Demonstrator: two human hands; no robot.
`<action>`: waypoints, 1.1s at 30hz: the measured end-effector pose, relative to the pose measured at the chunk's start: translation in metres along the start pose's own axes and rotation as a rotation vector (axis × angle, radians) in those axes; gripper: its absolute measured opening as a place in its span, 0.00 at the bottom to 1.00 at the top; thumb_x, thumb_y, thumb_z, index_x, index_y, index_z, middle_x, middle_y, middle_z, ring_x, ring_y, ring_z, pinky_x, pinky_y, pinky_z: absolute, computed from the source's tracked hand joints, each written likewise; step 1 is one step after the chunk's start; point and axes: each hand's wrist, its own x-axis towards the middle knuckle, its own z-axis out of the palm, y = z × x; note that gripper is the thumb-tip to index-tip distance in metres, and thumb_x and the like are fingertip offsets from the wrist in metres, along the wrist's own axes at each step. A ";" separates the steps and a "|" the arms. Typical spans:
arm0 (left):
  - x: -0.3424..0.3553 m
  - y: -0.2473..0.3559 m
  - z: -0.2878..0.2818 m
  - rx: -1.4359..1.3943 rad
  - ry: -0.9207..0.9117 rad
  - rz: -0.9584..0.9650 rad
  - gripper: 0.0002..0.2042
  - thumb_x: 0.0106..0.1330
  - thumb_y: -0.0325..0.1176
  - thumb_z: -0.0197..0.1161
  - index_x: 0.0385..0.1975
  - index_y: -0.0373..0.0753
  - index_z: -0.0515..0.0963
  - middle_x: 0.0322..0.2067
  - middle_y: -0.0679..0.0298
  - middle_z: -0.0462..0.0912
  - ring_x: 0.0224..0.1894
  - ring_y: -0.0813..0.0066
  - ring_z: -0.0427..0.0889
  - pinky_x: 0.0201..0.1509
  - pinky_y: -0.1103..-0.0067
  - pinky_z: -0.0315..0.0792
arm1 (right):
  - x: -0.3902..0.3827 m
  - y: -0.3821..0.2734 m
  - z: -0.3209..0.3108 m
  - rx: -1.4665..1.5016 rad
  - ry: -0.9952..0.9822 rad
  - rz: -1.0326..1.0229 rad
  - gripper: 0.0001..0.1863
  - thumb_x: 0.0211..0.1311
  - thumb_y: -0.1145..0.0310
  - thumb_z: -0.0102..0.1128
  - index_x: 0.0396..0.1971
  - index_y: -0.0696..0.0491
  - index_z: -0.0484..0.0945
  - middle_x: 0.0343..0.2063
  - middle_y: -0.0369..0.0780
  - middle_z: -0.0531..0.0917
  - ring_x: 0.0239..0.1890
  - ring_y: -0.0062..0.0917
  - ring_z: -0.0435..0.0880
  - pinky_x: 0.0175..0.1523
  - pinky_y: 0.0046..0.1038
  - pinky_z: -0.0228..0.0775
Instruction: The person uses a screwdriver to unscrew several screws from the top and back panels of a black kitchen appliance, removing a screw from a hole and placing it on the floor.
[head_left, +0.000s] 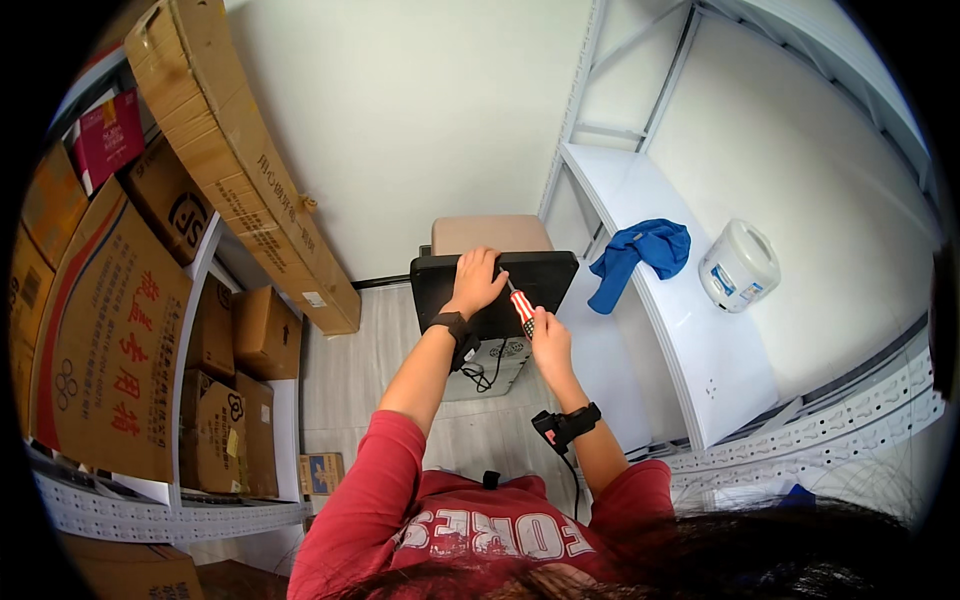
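Observation:
My left hand (474,281) grips the top part of a flat black panel (545,285), fingers together near its upper edge. My right hand (548,345) is closed on a screwdriver (519,306) with a red-and-white striped handle. Its shaft points up to the panel's back, beside my left fingertips; whether the tip sits in a screw is too small to tell. Below the panel is a pale metal case (498,375) with black cables (480,378). A beige padded object (487,232) is behind the panel.
Left, a shelving rack (286,430) holds cardboard boxes (110,340); a tall carton (240,170) leans by the wall. Right, a white shelf (715,405) carries a blue cloth (650,248) and a white tub (738,268). Grey floor (345,390) shows around the case.

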 end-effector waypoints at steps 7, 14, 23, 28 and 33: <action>0.001 -0.006 0.000 0.003 0.006 0.009 0.19 0.52 0.38 0.60 0.43 0.36 0.72 0.42 0.59 0.72 0.48 0.59 0.68 0.54 0.68 0.59 | -0.012 -0.019 -0.007 -0.127 0.122 -0.298 0.28 0.47 0.58 0.64 0.47 0.58 0.70 0.36 0.51 0.79 0.37 0.45 0.79 0.40 0.37 0.70; 0.001 0.002 0.002 0.017 0.005 0.003 0.18 0.53 0.37 0.59 0.42 0.37 0.72 0.41 0.59 0.72 0.48 0.60 0.68 0.54 0.68 0.59 | -0.002 0.010 0.003 -0.018 0.066 -0.215 0.24 0.56 0.58 0.56 0.49 0.55 0.69 0.32 0.47 0.79 0.29 0.47 0.79 0.34 0.40 0.72; 0.003 -0.004 0.003 0.033 0.025 0.011 0.18 0.52 0.37 0.60 0.42 0.37 0.71 0.41 0.59 0.72 0.48 0.60 0.69 0.54 0.68 0.59 | -0.013 -0.010 -0.002 -0.221 0.159 -0.410 0.25 0.49 0.64 0.64 0.48 0.53 0.69 0.29 0.44 0.76 0.30 0.44 0.79 0.37 0.39 0.72; 0.002 0.004 0.001 0.047 0.061 0.006 0.17 0.51 0.37 0.61 0.40 0.37 0.71 0.39 0.59 0.72 0.46 0.60 0.69 0.52 0.68 0.60 | -0.008 0.009 -0.009 0.003 0.048 -0.241 0.19 0.53 0.57 0.62 0.36 0.58 0.75 0.24 0.46 0.80 0.28 0.35 0.81 0.33 0.30 0.71; 0.001 0.003 -0.001 0.051 0.050 0.005 0.17 0.51 0.37 0.61 0.40 0.37 0.71 0.38 0.59 0.72 0.46 0.60 0.70 0.51 0.68 0.60 | 0.003 0.010 -0.006 0.186 -0.100 0.100 0.20 0.61 0.54 0.52 0.38 0.58 0.75 0.18 0.40 0.76 0.17 0.23 0.76 0.24 0.24 0.67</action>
